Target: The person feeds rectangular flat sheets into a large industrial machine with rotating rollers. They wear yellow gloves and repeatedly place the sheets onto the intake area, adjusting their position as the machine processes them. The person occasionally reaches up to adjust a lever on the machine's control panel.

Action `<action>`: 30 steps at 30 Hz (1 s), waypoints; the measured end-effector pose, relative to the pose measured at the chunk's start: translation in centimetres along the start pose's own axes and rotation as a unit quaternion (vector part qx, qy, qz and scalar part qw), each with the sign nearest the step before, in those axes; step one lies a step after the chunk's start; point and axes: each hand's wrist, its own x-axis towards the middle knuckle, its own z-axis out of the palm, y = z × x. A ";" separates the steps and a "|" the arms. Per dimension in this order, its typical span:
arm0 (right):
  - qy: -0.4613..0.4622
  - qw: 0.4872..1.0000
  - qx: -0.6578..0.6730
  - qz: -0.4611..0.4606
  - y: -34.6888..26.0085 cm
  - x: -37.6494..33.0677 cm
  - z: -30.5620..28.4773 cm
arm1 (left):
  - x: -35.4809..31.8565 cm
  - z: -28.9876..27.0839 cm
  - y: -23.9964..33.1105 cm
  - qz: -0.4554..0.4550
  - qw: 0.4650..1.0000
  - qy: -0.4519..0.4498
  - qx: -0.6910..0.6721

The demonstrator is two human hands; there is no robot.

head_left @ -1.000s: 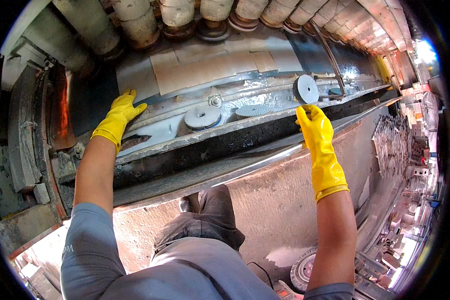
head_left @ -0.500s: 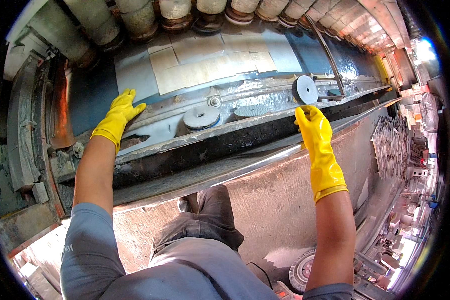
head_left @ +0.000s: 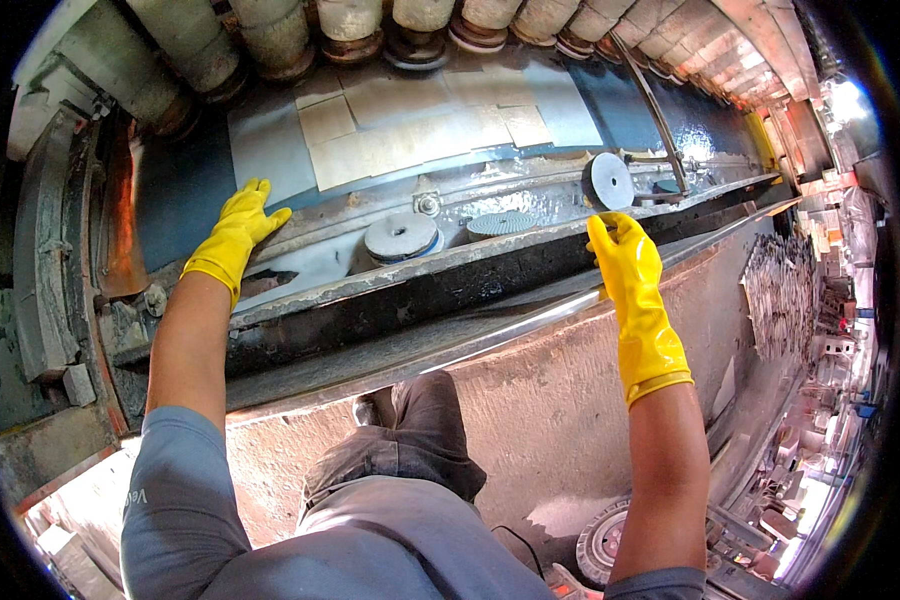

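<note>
In the head view, the left hand in a yellow rubber glove [head_left: 238, 230] is held open, palm down, with the fingers extended and the thumb spread. Its fingertips are seen at the lower left corner of a pale grey flat slab [head_left: 270, 150]; whether contact is made cannot be told. The right hand in a yellow rubber glove [head_left: 625, 245] is held with its fingers curled toward the thumb, just below a pale grey round disc with a central hole [head_left: 612, 182], which is tilted up on edge. Whether anything is gripped there cannot be made out, since the fingertips are partly covered by the hand itself.

The far ends of the slabs are hidden beneath a row of thick grey cylindrical spindles [head_left: 350, 20], cut off by the upper rim. The person's shoes are mostly hidden by dark trousers [head_left: 400, 455]. The clutter at the far right is too small to be sorted.

Tan rectangular slabs [head_left: 400, 140] are laid on a wet dark bed [head_left: 175, 200]. Along the near metal ledge, a thick grey disc [head_left: 400, 236] and a ribbed grey disc [head_left: 502, 224] are set flat. A rough tan floor [head_left: 550, 420] is seen below.
</note>
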 end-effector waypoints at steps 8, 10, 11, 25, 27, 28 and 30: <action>-0.002 1.000 0.007 -0.006 -0.4 -0.2 -0.2 | 0.1 0.1 0.0 -0.018 1.000 -0.015 0.000; 0.000 1.000 0.006 -0.007 -0.6 -0.3 -0.2 | 0.0 -0.2 0.3 -0.023 0.999 -0.025 0.003; 0.001 1.000 0.004 -0.005 -0.8 -0.4 -0.3 | -0.1 -0.3 0.4 -0.026 0.999 -0.027 0.003; -0.001 1.000 0.002 0.004 -0.4 0.0 -0.3 | 0.2 0.2 0.2 -0.017 1.000 -0.008 -0.002; 0.001 1.000 0.006 0.002 -0.3 0.0 -0.2 | 0.2 0.2 0.1 -0.013 1.000 -0.012 -0.006; 0.000 1.000 0.005 0.001 -0.3 0.0 -0.2 | 0.2 0.1 0.0 -0.011 1.000 -0.013 -0.008; 0.000 1.000 0.004 0.001 -0.3 0.0 -0.1 | 0.0 -0.2 0.3 -0.013 1.000 -0.016 -0.008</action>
